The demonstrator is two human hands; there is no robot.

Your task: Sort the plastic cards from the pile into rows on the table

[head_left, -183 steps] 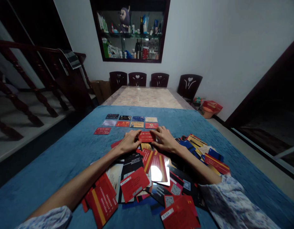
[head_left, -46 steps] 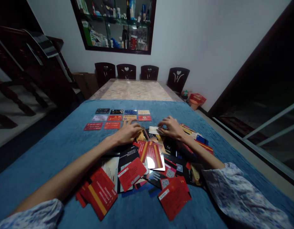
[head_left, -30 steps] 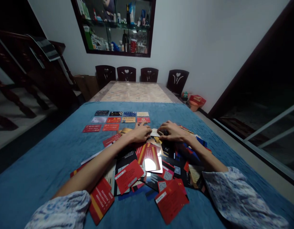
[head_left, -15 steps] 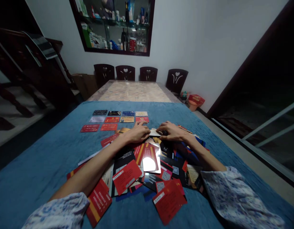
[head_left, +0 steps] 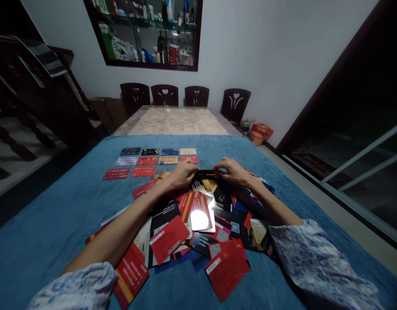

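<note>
Between my two hands a dark card (head_left: 205,172) is held by its short ends, tilted so that little of its face shows. My left hand (head_left: 183,173) is closed on its left end, and my right hand (head_left: 231,172) pinches the right end. Under my hands and forearms spreads a loose heap of cards, with a red card (head_left: 228,269), a gold-striped red card (head_left: 131,274) and a shiny card (head_left: 201,213) that reflects light. Beyond my left hand, cards lie in rows, among them a blue card (head_left: 170,152) and an orange-red card (head_left: 143,171).
A blue cloth (head_left: 66,206) covers the near part of the table; the far part shows a beige marbled top (head_left: 182,120). Several dark chairs (head_left: 164,94) stand at the far end. An orange bin (head_left: 257,138) is on the floor at the right.
The card between my hands has turned from a pale face lying low to a dark edge raised up. The whole view has shifted slightly.
</note>
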